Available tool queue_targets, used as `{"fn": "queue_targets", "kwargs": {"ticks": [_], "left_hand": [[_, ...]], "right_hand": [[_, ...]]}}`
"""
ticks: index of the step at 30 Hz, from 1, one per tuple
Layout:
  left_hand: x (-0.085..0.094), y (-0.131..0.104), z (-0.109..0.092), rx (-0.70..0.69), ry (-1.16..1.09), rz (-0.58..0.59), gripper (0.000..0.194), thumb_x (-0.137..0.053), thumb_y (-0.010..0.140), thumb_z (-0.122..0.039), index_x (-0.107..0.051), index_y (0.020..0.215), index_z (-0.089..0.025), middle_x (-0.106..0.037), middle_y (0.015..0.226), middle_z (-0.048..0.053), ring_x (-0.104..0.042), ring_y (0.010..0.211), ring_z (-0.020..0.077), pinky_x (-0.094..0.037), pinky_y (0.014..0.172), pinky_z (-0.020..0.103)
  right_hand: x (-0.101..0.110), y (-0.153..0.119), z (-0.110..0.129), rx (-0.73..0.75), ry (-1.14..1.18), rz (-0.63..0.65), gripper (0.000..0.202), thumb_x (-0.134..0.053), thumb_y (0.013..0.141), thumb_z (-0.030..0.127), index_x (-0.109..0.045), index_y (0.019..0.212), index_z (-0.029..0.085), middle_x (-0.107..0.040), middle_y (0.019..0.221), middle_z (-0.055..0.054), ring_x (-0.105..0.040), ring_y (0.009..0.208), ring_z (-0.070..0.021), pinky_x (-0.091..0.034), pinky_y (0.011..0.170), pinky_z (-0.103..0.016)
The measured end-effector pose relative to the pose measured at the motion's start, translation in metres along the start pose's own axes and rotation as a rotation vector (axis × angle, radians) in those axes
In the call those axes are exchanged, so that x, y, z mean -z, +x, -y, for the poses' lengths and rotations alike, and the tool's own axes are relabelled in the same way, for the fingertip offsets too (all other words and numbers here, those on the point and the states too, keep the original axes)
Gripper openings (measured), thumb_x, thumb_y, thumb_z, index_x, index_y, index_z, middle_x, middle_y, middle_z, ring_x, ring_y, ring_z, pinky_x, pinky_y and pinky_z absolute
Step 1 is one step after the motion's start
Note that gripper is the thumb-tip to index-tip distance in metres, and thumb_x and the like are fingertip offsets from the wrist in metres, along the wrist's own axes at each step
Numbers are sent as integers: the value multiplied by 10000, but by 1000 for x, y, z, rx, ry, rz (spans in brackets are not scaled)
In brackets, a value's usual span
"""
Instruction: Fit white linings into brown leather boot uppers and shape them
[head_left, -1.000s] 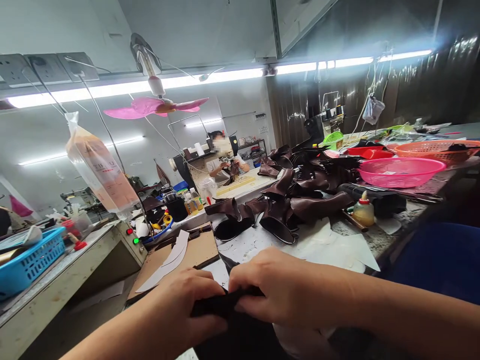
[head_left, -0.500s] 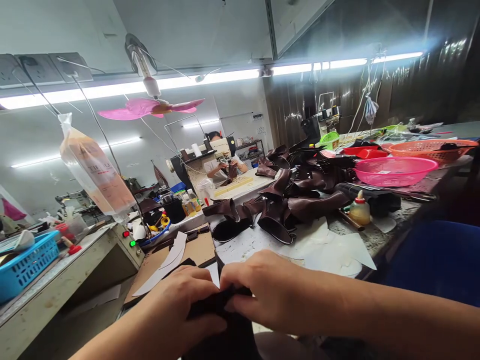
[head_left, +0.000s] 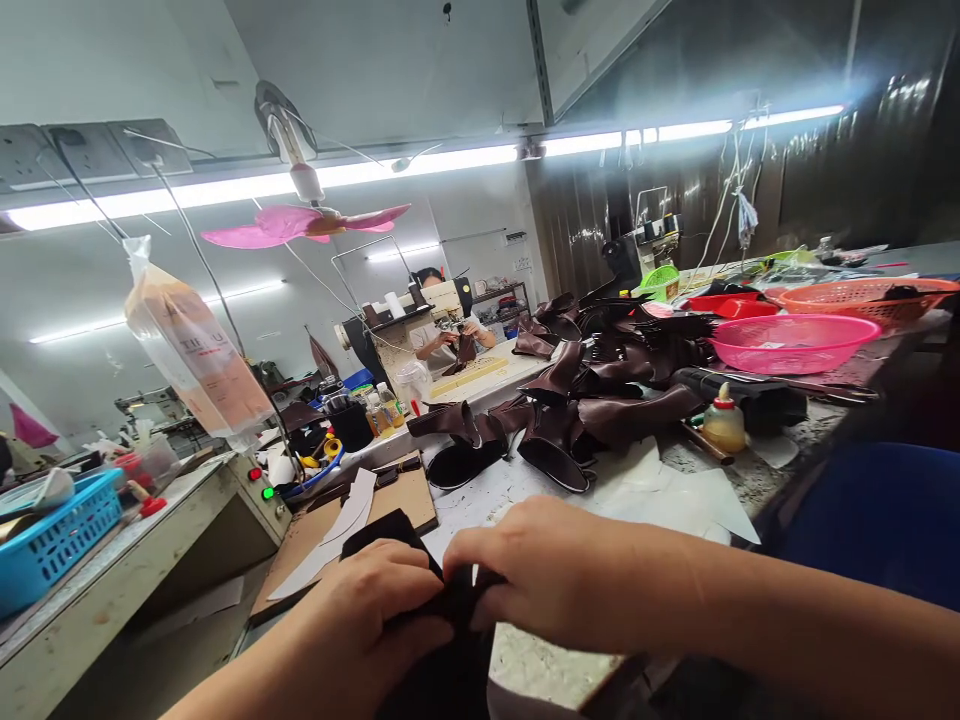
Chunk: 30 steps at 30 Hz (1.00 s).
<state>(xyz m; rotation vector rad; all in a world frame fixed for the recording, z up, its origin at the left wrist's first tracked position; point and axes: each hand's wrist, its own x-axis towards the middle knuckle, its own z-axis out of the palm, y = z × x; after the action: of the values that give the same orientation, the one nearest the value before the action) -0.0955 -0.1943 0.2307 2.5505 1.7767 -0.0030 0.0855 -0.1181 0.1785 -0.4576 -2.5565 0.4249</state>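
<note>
My left hand (head_left: 375, 600) is closed on a dark, nearly black piece of material (head_left: 442, 675), thumb below and fingers above. Close beside it, my right hand (head_left: 529, 565) pinches the same piece between thumb and fingers. A flap of it sticks up behind the left fingers, and the lower part hangs toward me. Its exact kind is hard to make out. Beyond the hands lies a heap of dark brown leather boot uppers (head_left: 551, 445). White paper pieces (head_left: 694, 495) lie to the right of the heap's front.
A glue bottle (head_left: 724, 420) and a pink basin (head_left: 795, 345) stand on the right. At left are a blue basket (head_left: 64, 540) and a hanging plastic bag (head_left: 199, 350). A pink fan (head_left: 307, 220) hangs overhead. Behind, a person sits at a sewing machine (head_left: 442, 300).
More of the dark piece's flap now rises behind my left fingers. Both hands keep their hold, and the right has shifted slightly. The view has tilted a little.
</note>
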Motion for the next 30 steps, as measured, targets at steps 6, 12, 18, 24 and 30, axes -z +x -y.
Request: {"fn": "queue_targets", "kwargs": {"ticks": [6, 12, 18, 24, 30], "left_hand": [[4, -7, 5, -69, -40, -64, 146, -567, 815, -258, -696, 878, -287, -668, 899, -12, -586, 844, 143, -475, 764, 205], [4, -4, 4, 10, 1, -118, 47, -635, 736, -251, -681, 727, -252, -678, 782, -31, -593, 710, 126, -470, 638, 177], [2, -9, 16, -29, 54, -257, 117, -641, 746, -321, -650, 665, -237, -660, 709, -33, -588, 650, 109, -463, 584, 154], [-8, -16, 25, -202, -67, -349, 142, -557, 835, -342, -690, 836, -293, -679, 843, -23, -621, 748, 97, -497, 671, 121], [-2, -16, 22, -171, -21, -309, 157, -571, 828, -275, -722, 846, -314, -671, 777, -28, -628, 699, 83, -493, 624, 101]], "right_hand": [[-2, -4, -5, 56, 173, -59, 184, -595, 813, 212, -678, 975, 237, -706, 766, 3, -603, 703, -138, -372, 585, -206], [-24, 1, -3, -42, 528, -311, 301, -656, 754, 183, -575, 1037, 245, -653, 811, 44, -582, 642, -95, -408, 560, -169], [-36, -4, -6, -10, 528, -333, 38, -641, 789, 218, -627, 823, 231, -619, 711, 63, -539, 640, -91, -390, 585, -176], [-41, 0, -8, -45, 749, -282, 567, -665, 749, 139, -503, 1263, 313, -657, 724, 78, -561, 625, -88, -420, 581, -163], [-41, 6, -10, -43, 833, -187, 373, -668, 758, 179, -613, 1116, 270, -661, 736, 55, -590, 657, -109, -440, 589, -185]]}}
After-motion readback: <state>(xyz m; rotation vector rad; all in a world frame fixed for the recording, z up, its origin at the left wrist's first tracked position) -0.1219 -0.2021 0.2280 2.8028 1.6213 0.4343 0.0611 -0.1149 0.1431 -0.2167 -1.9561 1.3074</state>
